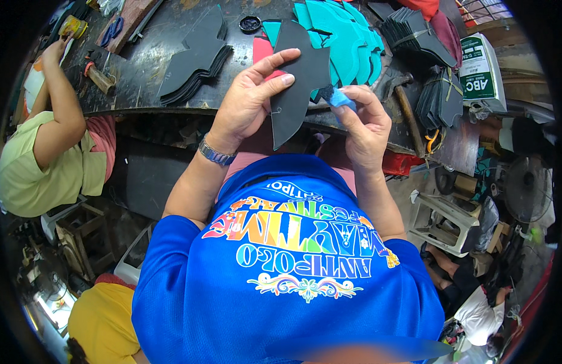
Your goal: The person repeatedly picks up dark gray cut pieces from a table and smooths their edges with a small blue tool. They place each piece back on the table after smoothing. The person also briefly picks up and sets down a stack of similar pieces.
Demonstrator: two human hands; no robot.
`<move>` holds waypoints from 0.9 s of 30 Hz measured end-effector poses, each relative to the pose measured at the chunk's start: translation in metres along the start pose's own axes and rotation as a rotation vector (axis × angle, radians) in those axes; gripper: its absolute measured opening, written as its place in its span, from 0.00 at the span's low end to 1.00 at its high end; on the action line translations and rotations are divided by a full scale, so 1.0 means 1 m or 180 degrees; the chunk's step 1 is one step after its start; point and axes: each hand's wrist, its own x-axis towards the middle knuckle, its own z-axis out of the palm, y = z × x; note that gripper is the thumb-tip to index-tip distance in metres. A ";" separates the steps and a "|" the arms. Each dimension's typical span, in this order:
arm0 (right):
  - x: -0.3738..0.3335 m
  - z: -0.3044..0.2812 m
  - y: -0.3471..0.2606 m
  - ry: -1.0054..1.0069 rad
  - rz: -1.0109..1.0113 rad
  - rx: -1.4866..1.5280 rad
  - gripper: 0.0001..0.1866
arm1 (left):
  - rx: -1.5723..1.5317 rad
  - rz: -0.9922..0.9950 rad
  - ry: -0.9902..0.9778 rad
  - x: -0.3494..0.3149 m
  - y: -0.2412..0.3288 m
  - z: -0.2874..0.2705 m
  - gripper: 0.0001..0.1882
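My left hand is closed on a dark grey, curved flat cut piece, thumb and fingers pinching its left side, held over the table's near edge. Between the thumb and fingers of my right hand is a blue wad. Its dark-stained end meets the right edge of the cut piece; whether it is sponge or cloth, I cannot tell. Beyond lie many teal cut pieces, overlapping, and a red piece partly hidden by the dark one. A small round black container holds something dark and shiny.
A stack of dark cut pieces lies left on the dark table. Tied bundles, a hammer and a white-and-green container stand right. At left, a person in light green reaches over the table near another hammer.
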 end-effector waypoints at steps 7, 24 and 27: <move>0.002 0.005 -0.001 0.0120 -0.1188 -0.1941 0.15 | -0.0100 -0.0108 0.0304 -0.001 -0.009 0.008 0.22; 0.012 -0.002 -0.004 0.0375 -0.1755 -0.2594 0.17 | 0.0044 -0.0188 0.0315 -0.005 -0.011 0.012 0.24; 0.016 -0.006 -0.005 0.0711 -0.1544 -0.2030 0.15 | -0.0020 -0.0180 0.0186 -0.006 -0.007 0.011 0.25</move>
